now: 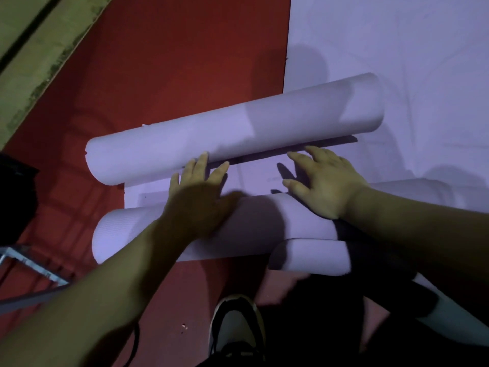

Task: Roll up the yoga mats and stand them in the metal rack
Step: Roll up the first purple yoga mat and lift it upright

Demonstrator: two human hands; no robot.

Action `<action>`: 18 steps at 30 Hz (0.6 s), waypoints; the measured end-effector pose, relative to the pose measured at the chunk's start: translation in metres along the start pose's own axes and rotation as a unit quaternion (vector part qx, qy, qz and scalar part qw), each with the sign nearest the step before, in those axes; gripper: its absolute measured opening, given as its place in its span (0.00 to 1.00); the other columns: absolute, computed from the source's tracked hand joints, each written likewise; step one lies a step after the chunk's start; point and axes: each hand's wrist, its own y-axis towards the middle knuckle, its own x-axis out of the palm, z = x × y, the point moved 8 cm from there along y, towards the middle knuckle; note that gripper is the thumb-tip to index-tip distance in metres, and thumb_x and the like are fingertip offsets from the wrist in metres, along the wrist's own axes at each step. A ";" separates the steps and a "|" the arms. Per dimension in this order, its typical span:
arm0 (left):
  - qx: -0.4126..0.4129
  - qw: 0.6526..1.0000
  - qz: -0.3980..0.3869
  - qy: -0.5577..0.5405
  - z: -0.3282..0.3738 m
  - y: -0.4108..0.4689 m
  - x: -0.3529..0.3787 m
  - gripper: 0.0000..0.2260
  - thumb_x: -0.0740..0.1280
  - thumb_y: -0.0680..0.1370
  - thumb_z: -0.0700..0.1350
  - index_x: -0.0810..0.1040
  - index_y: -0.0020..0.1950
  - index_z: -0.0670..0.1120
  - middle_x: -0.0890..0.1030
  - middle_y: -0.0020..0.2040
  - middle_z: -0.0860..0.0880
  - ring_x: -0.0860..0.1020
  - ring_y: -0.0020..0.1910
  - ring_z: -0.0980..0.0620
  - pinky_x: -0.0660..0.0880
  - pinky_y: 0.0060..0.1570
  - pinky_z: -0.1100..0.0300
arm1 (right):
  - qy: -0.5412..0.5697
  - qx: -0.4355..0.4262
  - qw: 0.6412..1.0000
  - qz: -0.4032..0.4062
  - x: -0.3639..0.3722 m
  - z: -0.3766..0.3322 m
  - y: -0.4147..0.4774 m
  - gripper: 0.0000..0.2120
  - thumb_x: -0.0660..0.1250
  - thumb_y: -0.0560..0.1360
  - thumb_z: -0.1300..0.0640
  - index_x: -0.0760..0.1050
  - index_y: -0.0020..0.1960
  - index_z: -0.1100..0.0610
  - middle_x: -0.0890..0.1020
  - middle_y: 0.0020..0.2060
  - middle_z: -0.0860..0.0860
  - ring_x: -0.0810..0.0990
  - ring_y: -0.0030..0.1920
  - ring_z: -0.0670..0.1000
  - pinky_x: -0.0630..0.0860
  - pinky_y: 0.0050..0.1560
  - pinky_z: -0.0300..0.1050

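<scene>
A rolled lilac yoga mat (pixel 232 128) lies across the red floor, its unrolled tail (pixel 251 178) stretching back toward me. My left hand (pixel 201 192) reaches to it with straight fingers, the fingertips touching the roll's near side. My right hand (pixel 322 181) lies flat on the tail just behind the roll, fingers spread. A second lilac roll (pixel 251 223) lies under my left wrist. A third, shorter roll (pixel 315 258) sits nearer me with a dark strap (pixel 357 250) around its right part. Part of a grey metal rack (pixel 34 268) shows at lower left.
A flat lilac mat (pixel 397 49) covers the floor at the upper right. Red floor (pixel 172 62) fills the middle left, with an olive wall base (pixel 39 49) at top left. A black object (pixel 16 197) sits at the left edge. My shoe (pixel 238 321) is at bottom centre.
</scene>
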 end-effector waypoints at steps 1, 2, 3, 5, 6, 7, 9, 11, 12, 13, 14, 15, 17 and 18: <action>0.002 1.000 0.000 -0.001 0.004 -0.008 0.000 0.40 0.48 0.74 0.75 0.66 0.80 0.56 0.59 0.82 0.39 0.61 0.79 0.36 0.61 0.72 0.34 | 0.001 -0.003 1.000 0.015 -0.003 0.000 0.003 0.35 0.52 0.79 0.30 0.57 0.82 0.45 0.61 0.80 0.56 0.59 0.79 0.58 0.59 0.77 0.58; 0.010 1.000 0.002 0.000 0.008 -0.016 0.000 0.40 0.47 0.74 0.75 0.65 0.80 0.56 0.59 0.82 0.39 0.61 0.79 0.36 0.61 0.72 0.34 | 0.003 -0.006 1.000 0.024 -0.004 0.001 0.006 0.36 0.52 0.78 0.31 0.58 0.81 0.45 0.63 0.79 0.56 0.60 0.78 0.58 0.61 0.77 0.58; 0.019 1.000 0.005 0.003 0.011 -0.022 0.000 0.39 0.47 0.75 0.75 0.66 0.79 0.55 0.60 0.82 0.39 0.61 0.79 0.36 0.61 0.71 0.34 | 0.005 -0.008 1.000 0.026 -0.005 0.001 0.007 0.36 0.53 0.78 0.31 0.58 0.81 0.46 0.64 0.78 0.56 0.61 0.78 0.58 0.61 0.76 0.58; 0.020 1.000 0.001 0.006 0.012 -0.025 0.001 0.39 0.46 0.75 0.75 0.66 0.79 0.56 0.60 0.82 0.40 0.61 0.79 0.37 0.60 0.72 0.35 | 0.009 -0.013 1.000 0.025 -0.003 0.001 0.008 0.36 0.53 0.78 0.32 0.59 0.81 0.47 0.65 0.78 0.56 0.61 0.78 0.58 0.61 0.76 0.58; 0.013 1.000 -0.005 -0.001 0.010 -0.022 0.001 0.41 0.45 0.74 0.76 0.64 0.80 0.57 0.58 0.82 0.40 0.60 0.80 0.37 0.59 0.73 0.35 | 0.011 -0.016 0.999 0.025 -0.003 0.000 0.009 0.37 0.52 0.77 0.31 0.60 0.81 0.47 0.66 0.78 0.56 0.62 0.78 0.58 0.62 0.76 0.58; 0.003 1.000 -0.013 -0.007 0.008 -0.019 0.001 0.42 0.44 0.72 0.77 0.62 0.81 0.58 0.56 0.83 0.41 0.58 0.81 0.38 0.58 0.74 0.36 | 0.012 -0.019 0.999 0.027 -0.005 -0.001 0.009 0.38 0.50 0.76 0.31 0.61 0.80 0.48 0.66 0.77 0.55 0.62 0.77 0.57 0.62 0.76 0.58; -0.012 1.000 -0.023 -0.010 0.006 -0.010 -0.001 0.44 0.42 0.70 0.78 0.58 0.82 0.60 0.52 0.84 0.43 0.54 0.82 0.40 0.56 0.75 0.36 | 0.006 -0.021 0.999 0.029 -0.010 -0.004 0.010 0.39 0.47 0.74 0.30 0.62 0.80 0.48 0.68 0.77 0.54 0.65 0.76 0.57 0.64 0.75 0.58; -0.024 0.999 -0.019 -0.012 0.002 -0.002 -0.002 0.44 0.41 0.69 0.78 0.56 0.82 0.60 0.50 0.84 0.45 0.52 0.82 0.42 0.55 0.75 0.35 | 0.002 -0.022 0.999 0.024 -0.014 -0.007 0.007 0.40 0.46 0.74 0.28 0.62 0.79 0.47 0.68 0.77 0.52 0.66 0.75 0.57 0.66 0.74 0.59; -0.030 0.999 -0.011 -0.014 -0.001 0.003 -0.001 0.44 0.41 0.69 0.78 0.56 0.82 0.60 0.50 0.84 0.45 0.52 0.82 0.42 0.55 0.75 0.35 | 0.002 -0.021 1.000 0.017 -0.013 -0.010 0.002 0.40 0.45 0.74 0.27 0.61 0.79 0.46 0.68 0.77 0.52 0.67 0.76 0.57 0.66 0.73 0.59; -0.034 0.999 -0.001 -0.016 -0.004 0.006 -0.002 0.44 0.42 0.70 0.77 0.57 0.82 0.59 0.50 0.84 0.45 0.52 0.82 0.42 0.55 0.75 0.34 | -0.002 -0.021 1.000 0.008 -0.009 -0.013 -0.005 0.40 0.44 0.74 0.26 0.60 0.79 0.45 0.67 0.77 0.51 0.66 0.76 0.56 0.66 0.73 0.59; -0.036 0.999 0.009 -0.021 -0.005 0.009 -0.002 0.43 0.43 0.71 0.77 0.58 0.82 0.59 0.51 0.84 0.44 0.53 0.82 0.41 0.55 0.75 0.33 | -0.012 -0.025 1.000 0.002 -0.004 -0.016 -0.011 0.40 0.43 0.74 0.25 0.60 0.79 0.44 0.66 0.78 0.51 0.66 0.77 0.56 0.66 0.73 0.58; -0.035 0.999 0.015 -0.023 -0.006 0.011 -0.001 0.43 0.43 0.71 0.76 0.59 0.82 0.58 0.51 0.84 0.44 0.54 0.82 0.41 0.56 0.74 0.33 | -0.025 -0.030 0.999 0.001 -0.001 -0.018 -0.016 0.40 0.42 0.74 0.25 0.59 0.79 0.43 0.65 0.79 0.51 0.65 0.77 0.55 0.65 0.73 0.58; -0.030 0.999 0.012 -0.014 -0.005 0.013 0.003 0.43 0.43 0.71 0.76 0.60 0.82 0.58 0.52 0.84 0.44 0.54 0.82 0.41 0.56 0.74 0.32 | -0.038 -0.033 0.999 0.006 0.000 -0.020 -0.019 0.39 0.43 0.75 0.26 0.58 0.80 0.43 0.62 0.80 0.52 0.62 0.78 0.55 0.62 0.74 0.58; -0.029 0.999 0.013 -0.010 -0.006 0.013 0.004 0.42 0.43 0.72 0.76 0.60 0.82 0.58 0.52 0.84 0.44 0.54 0.82 0.40 0.56 0.75 0.32 | -0.040 -0.034 0.999 0.011 -0.002 -0.021 -0.017 0.39 0.45 0.75 0.26 0.57 0.81 0.43 0.60 0.81 0.52 0.60 0.79 0.56 0.61 0.74 0.58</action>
